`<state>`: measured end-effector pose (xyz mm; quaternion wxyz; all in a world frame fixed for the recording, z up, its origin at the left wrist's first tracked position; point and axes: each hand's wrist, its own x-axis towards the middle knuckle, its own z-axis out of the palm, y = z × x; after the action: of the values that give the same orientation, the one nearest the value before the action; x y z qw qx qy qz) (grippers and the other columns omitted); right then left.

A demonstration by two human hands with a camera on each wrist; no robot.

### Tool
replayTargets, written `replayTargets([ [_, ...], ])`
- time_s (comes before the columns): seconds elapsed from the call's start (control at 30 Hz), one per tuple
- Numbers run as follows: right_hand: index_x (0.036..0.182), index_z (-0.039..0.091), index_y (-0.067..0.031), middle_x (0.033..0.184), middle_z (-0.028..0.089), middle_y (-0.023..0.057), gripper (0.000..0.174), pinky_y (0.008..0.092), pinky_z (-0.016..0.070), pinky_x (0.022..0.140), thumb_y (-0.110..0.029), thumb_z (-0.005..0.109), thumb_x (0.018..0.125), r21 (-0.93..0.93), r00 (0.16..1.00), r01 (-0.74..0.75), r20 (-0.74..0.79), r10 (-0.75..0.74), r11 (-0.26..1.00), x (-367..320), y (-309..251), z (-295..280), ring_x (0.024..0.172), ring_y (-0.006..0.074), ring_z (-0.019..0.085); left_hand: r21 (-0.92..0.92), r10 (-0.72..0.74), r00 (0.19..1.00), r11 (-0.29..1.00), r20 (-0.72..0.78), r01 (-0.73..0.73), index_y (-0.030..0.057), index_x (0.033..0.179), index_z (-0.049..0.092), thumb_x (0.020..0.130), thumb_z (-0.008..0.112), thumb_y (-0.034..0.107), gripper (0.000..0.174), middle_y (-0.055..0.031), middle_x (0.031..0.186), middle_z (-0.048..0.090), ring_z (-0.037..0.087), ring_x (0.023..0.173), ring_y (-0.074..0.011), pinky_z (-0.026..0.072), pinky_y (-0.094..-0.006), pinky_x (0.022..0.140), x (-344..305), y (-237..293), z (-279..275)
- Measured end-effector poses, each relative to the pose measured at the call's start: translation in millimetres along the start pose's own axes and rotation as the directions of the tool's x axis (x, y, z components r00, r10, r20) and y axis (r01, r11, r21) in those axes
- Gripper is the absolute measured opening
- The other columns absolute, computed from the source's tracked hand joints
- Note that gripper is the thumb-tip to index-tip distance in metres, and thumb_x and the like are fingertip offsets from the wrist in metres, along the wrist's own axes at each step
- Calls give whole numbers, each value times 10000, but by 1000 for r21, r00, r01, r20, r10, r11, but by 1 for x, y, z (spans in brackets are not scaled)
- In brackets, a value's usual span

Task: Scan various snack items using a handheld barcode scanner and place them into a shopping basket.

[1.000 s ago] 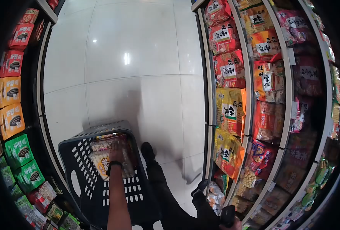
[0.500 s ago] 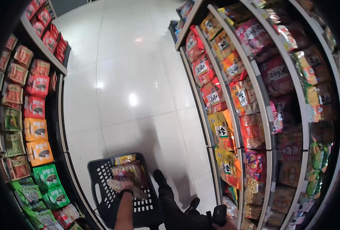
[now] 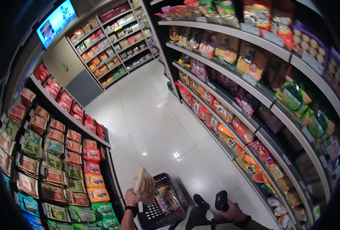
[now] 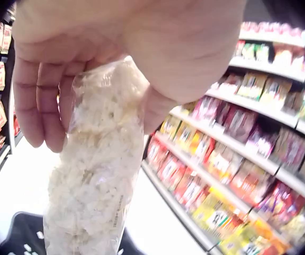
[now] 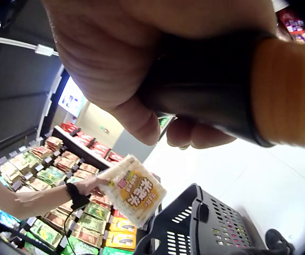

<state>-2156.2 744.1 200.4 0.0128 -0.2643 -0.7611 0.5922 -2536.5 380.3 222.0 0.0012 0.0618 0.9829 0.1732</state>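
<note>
My left hand (image 3: 132, 198) pinches a clear bag of pale puffed-rice snack (image 3: 144, 185) by its end, above the left side of a dark plastic basket (image 3: 151, 215). In the left wrist view the bag (image 4: 97, 159) hangs edge-on between thumb and fingers. Its front, with yellow and white lettering, faces the right wrist view. Inside the basket lie colourful snack packets (image 3: 167, 199). My right hand (image 3: 235, 212) grips a black cylindrical object (image 5: 205, 90) with an orange-brown band near its end, held right of the basket.
Sloping racks of red, green and orange packets (image 3: 95, 181) line the left side. Tall shelves (image 3: 231, 111) of bagged snacks run along the right. A tiled floor (image 3: 154, 134) lies between, leading to back shelves (image 3: 116, 42) and a lit screen (image 3: 57, 23). One black shoe (image 3: 201, 201) shows beside the basket.
My left hand has come up out of the basket with the puffed-rice bag and moved to its left side. The head view has tilted up, showing more of the aisle.
</note>
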Motion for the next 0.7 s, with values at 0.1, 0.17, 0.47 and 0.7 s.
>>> replayTargets([
  [0.1, 1118, 582, -12, 943, 694, 160, 514, 372, 532, 823, -263, 784, 718, 22, 996, 45, -79, -43, 999, -18, 10, -5, 911, 286, 687, -495, -16, 1000, 869, -9, 9, -4, 1073, 626, 841, 663, 223, 327, -89, 907, 679, 650, 764, -194, 528, -338, 655, -60, 17, -85],
  [0.17, 1049, 611, -22, 952, 694, 130, 487, 342, 531, 808, -273, 807, 679, 120, 986, 56, -164, -35, 991, -31, 0, -16, 888, 228, 679, -912, -95, 995, 409, -4, 35, 70, 1279, 524, 859, 656, 332, 512, -137, 1148, 624, 633, 928, -264, 545, -401, 690, -105, 39, -112],
  [0.47, 939, 606, -1, 784, 642, 67, 321, 318, 526, 692, -209, 776, 763, 346, 862, 103, -498, 89, 933, -78, 19, -107, 743, 160, 642, -844, 429, 790, -106, 438, 526, 87, 1287, 508, 905, 574, 492, 560, -103, 1230, 602, 584, 1123, -264, 599, -402, 751, -134, 242, 15],
  [0.7, 1037, 540, 29, 830, 638, 106, 218, 281, 508, 539, -109, 633, 896, 717, 709, 495, -660, 250, 490, -134, -7, -158, 629, 132, 624, -891, 702, 615, 60, 358, 450, 116, 1316, 454, 846, 696, 334, 572, -67, 1198, 602, 606, 1074, -248, 543, -430, 835, -163, 377, 44],
])
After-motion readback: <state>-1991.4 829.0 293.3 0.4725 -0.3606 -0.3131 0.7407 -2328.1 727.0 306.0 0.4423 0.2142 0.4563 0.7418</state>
